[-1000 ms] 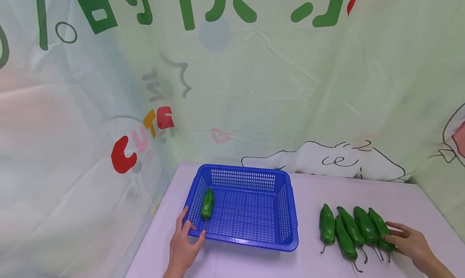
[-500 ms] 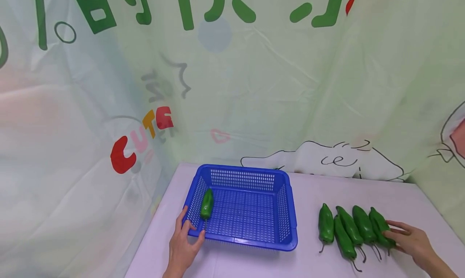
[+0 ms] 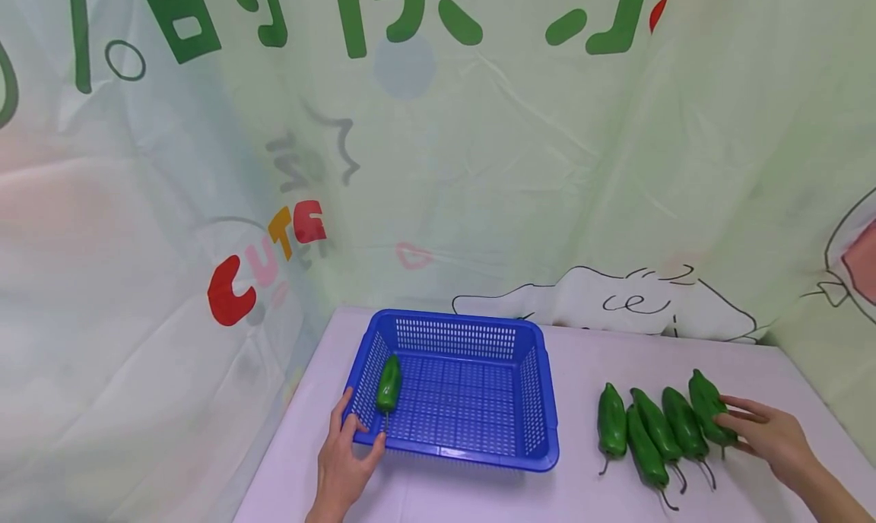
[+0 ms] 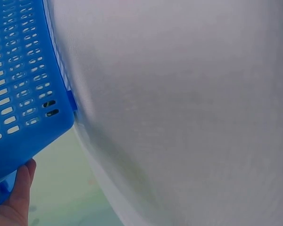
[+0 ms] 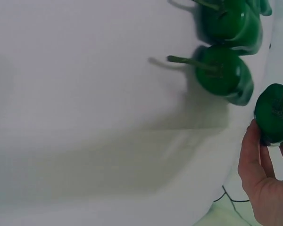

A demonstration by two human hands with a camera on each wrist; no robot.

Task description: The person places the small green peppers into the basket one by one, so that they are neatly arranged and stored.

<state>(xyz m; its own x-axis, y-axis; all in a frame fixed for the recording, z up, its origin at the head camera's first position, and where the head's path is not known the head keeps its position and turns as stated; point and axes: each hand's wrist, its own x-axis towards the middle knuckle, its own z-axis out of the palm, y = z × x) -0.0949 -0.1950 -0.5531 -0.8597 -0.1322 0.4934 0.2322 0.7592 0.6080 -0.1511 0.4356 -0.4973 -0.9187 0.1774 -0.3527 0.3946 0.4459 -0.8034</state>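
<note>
My left hand [image 3: 344, 462] grips the near left corner of a blue plastic basket [image 3: 479, 457], thumb and fingers at its rim. Inside, along the left wall, lies one green pepper [image 3: 389, 386], its stem toward me. On the right, my right hand [image 3: 773, 438] pinches another green pepper [image 3: 708, 407] between thumb and fingers. In the right wrist view this held pepper [image 5: 273, 115] shows its stem end, raised off the white surface. Left of it several green peppers [image 3: 657, 424] lie side by side, stems toward me.
A white-covered table [image 3: 582, 500] carries everything. Behind it and at both sides hangs a printed cloth [image 3: 479, 188] with green characters and drawings. The basket's slotted wall [image 4: 23, 70] fills the upper left of the left wrist view.
The right hand has lifted the rightmost pepper away from the row, up and slightly left in the head view. The left hand and the basket have stayed in place.
</note>
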